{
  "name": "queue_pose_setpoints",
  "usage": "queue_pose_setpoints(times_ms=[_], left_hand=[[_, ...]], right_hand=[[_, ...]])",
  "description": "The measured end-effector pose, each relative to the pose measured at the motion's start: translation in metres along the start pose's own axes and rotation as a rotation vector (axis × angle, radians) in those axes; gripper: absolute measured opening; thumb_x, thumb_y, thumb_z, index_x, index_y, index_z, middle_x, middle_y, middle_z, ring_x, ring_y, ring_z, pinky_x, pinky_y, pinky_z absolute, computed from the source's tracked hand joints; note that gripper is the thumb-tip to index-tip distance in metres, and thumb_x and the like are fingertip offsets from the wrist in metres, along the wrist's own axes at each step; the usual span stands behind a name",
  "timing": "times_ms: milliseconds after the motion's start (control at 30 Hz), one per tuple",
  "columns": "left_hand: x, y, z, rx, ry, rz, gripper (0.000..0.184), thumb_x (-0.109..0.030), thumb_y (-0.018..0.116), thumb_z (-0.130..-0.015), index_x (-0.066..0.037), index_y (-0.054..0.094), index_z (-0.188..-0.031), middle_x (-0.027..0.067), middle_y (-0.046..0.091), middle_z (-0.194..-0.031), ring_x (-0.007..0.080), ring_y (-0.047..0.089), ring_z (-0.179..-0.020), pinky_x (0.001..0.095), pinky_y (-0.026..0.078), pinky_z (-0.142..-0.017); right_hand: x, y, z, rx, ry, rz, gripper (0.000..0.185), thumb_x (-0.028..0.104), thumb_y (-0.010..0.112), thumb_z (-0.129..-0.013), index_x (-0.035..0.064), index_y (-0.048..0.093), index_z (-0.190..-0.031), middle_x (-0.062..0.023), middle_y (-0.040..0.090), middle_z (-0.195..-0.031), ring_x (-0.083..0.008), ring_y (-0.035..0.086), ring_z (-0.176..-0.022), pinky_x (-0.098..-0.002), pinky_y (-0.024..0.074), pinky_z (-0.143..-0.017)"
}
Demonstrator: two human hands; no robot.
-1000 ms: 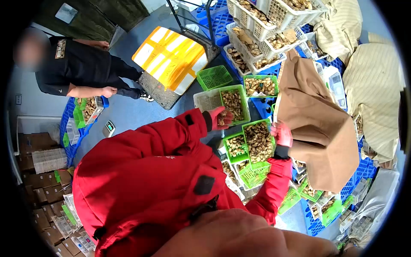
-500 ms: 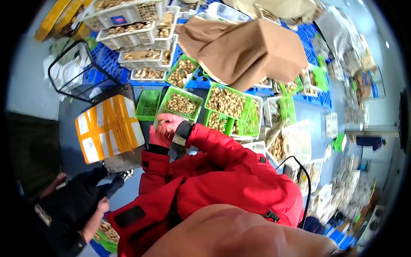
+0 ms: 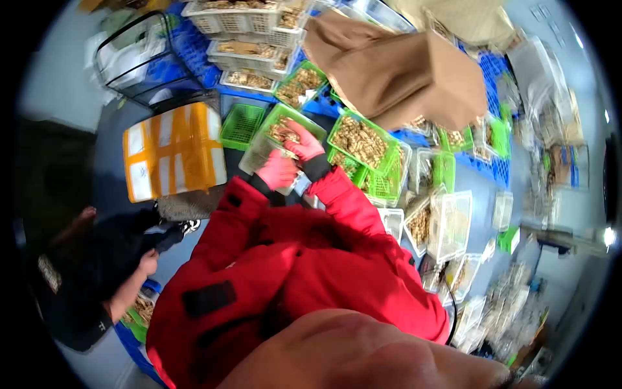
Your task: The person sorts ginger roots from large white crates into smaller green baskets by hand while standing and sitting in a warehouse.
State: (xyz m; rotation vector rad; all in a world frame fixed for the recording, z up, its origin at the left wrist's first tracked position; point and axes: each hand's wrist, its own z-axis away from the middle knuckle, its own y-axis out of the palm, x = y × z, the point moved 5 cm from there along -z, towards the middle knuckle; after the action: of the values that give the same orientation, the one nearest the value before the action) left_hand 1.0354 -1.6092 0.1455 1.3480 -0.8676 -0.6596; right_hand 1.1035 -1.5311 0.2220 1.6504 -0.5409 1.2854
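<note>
My right hand (image 3: 304, 142), pink or in a pink glove, reaches over the near side of a green basket (image 3: 277, 115). Its fingers are apart and touch the brown-and-cream shellfish (image 3: 278, 131) inside, which look like clams. Just below and to the left, my left hand (image 3: 277, 170) is curled above a translucent white container (image 3: 256, 159). What lies within its fingers is hidden. An unfilled green basket (image 3: 242, 126) stands to the left, and another green basket of shellfish (image 3: 358, 141) to the right.
A foam box with orange tape (image 3: 175, 152) stands left, below a black-framed cart (image 3: 133, 58). Stacked white crates (image 3: 243, 55) and a brown cover (image 3: 395, 71) occupy the blue pallets behind. A person in dark clothes (image 3: 84, 279) is at lower left. More crates (image 3: 450, 223) stand right.
My hands were together over the translucent container; now the right one has moved forward into the green basket and they are apart. The view has shifted, moving the scene rightward.
</note>
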Motion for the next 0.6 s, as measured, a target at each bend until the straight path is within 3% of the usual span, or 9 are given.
queue_pose_setpoints(times_ms=[33, 167, 200, 300, 400, 433, 467, 533, 600], left_hand=[[0.010, 0.004, -0.008, -0.079, 0.003, -0.023, 0.040, -0.050, 0.047, -0.078, -0.014, 0.038, -0.064, -0.0002, 0.036, -0.064, 0.0172, 0.040, -0.061, 0.0300, 0.033, -0.057], [0.004, 0.016, -0.018, -0.316, 0.067, -0.245, 0.044, -0.055, 0.042, -0.082, -0.017, 0.034, -0.062, -0.0054, 0.030, -0.058, 0.0107, 0.032, -0.052, 0.0239, 0.027, -0.049], [0.005, 0.009, -0.021, -0.215, 0.103, 0.017, 0.040, -0.053, 0.041, -0.083, -0.017, 0.036, -0.065, -0.0074, 0.028, -0.056, 0.0088, 0.030, -0.049, 0.0222, 0.025, -0.046], [-0.001, 0.022, -0.012, -0.653, 0.230, -0.259, 0.034, -0.047, 0.041, -0.086, -0.015, 0.039, -0.074, -0.0078, 0.027, -0.056, 0.0075, 0.029, -0.049, 0.0217, 0.025, -0.046], [-0.005, 0.010, -0.011, -0.475, 0.339, -0.210, 0.037, -0.052, 0.045, -0.083, -0.018, 0.042, -0.069, -0.0089, 0.044, -0.062, 0.0053, 0.040, -0.051, 0.0184, 0.035, -0.049], [-0.005, 0.006, -0.008, -0.589, 0.356, -0.271, 0.034, -0.050, 0.047, -0.083, -0.017, 0.044, -0.074, -0.0080, 0.043, -0.061, 0.0066, 0.041, -0.052, 0.0195, 0.036, -0.051], [-0.001, 0.023, -0.017, 0.001, 0.218, -0.085, 0.035, -0.050, 0.046, -0.084, -0.015, 0.049, -0.083, -0.0053, 0.050, -0.066, 0.0091, 0.048, -0.057, 0.0229, 0.042, -0.057], [0.001, 0.015, -0.014, -0.108, 0.204, -0.096, 0.037, -0.050, 0.045, -0.084, -0.013, 0.048, -0.081, -0.0047, 0.046, -0.063, 0.0098, 0.046, -0.055, 0.0229, 0.041, -0.054], [0.005, 0.021, -0.011, -0.397, 0.254, -0.130, 0.035, -0.048, 0.043, -0.085, -0.014, 0.042, -0.075, -0.0061, 0.034, -0.059, 0.0089, 0.035, -0.052, 0.0219, 0.031, -0.050]], right_hand=[[-0.020, -0.014, 0.012, 0.018, -0.002, -0.171, 0.056, -0.003, 0.057, -0.076, 0.0007, 0.036, -0.127, -0.0051, 0.053, -0.110, -0.0128, 0.049, -0.099, -0.0234, 0.0379, -0.084], [-0.004, -0.022, 0.011, 0.040, 0.064, 0.065, 0.056, 0.004, 0.059, -0.079, 0.0027, 0.034, -0.129, -0.0050, 0.051, -0.115, -0.0142, 0.048, -0.104, -0.0251, 0.0355, -0.089], [-0.018, -0.026, 0.009, 0.038, 0.070, -0.049, 0.058, 0.005, 0.059, -0.079, 0.0030, 0.032, -0.130, -0.0048, 0.049, -0.117, -0.0143, 0.047, -0.105, -0.0255, 0.0362, -0.089], [-0.026, -0.028, 0.010, 0.060, 0.194, -0.244, 0.063, -0.001, 0.059, -0.077, 0.0037, 0.028, -0.132, -0.0043, 0.047, -0.120, -0.0127, 0.048, -0.104, -0.0243, 0.0386, -0.086], [-0.028, -0.029, -0.001, 0.136, 0.001, 0.098, 0.068, -0.003, 0.059, -0.075, 0.0035, 0.025, -0.133, -0.0048, 0.046, -0.120, -0.0112, 0.051, -0.098, -0.0240, 0.0406, -0.083], [-0.010, -0.019, 0.006, 0.177, 0.161, -0.188, 0.072, -0.004, 0.059, -0.072, 0.0025, 0.022, -0.134, -0.0050, 0.046, -0.120, -0.0095, 0.052, -0.092, -0.0232, 0.0418, -0.079], [-0.002, -0.015, 0.007, 0.214, 0.178, -0.304, 0.072, -0.004, 0.059, -0.073, 0.0018, 0.022, -0.134, -0.0040, 0.049, -0.117, -0.0084, 0.052, -0.086, -0.0218, 0.0423, -0.076], [-0.009, -0.018, 0.006, 0.360, 0.164, -0.464, 0.066, -0.003, 0.059, -0.074, 0.0021, 0.027, -0.132, -0.0033, 0.052, -0.112, -0.0077, 0.052, -0.083, -0.0208, 0.0423, -0.074], [-0.015, -0.026, 0.002, 0.236, 0.219, -0.179, 0.059, -0.002, 0.059, -0.076, 0.0031, 0.034, -0.129, -0.0033, 0.056, -0.101, -0.0063, 0.052, -0.076, -0.0195, 0.0414, -0.069]])
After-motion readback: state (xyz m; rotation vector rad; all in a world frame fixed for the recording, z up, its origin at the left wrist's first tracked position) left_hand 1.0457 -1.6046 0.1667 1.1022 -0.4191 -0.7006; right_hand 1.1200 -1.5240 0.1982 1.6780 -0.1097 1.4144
